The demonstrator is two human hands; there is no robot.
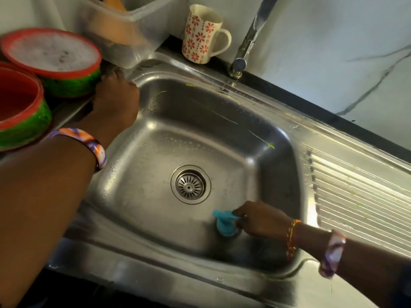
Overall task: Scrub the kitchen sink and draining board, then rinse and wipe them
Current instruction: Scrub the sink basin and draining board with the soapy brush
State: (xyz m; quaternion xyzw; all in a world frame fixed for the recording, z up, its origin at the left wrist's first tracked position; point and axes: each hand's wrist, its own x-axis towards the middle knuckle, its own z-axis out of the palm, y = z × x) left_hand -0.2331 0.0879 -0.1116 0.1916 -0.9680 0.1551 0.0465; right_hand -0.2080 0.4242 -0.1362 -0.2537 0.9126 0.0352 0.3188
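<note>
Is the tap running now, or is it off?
Off. No water falls from the tap into the sink, though its spout end is out of frame; the basin only holds droplets.

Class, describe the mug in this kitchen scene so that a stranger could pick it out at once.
Start at the steel sink and follow its back rim to the tap. Just left of the tap's base, by the wall, stands the mug, beside a clear plastic tub. It is the only cream thing with red flower prints and a handle.

Both arms reach forward: the left hand [115,101] extends far ahead, knuckles up, fingers curled downward; the right hand [259,218] is lower, its fingertips pinched together.
</note>
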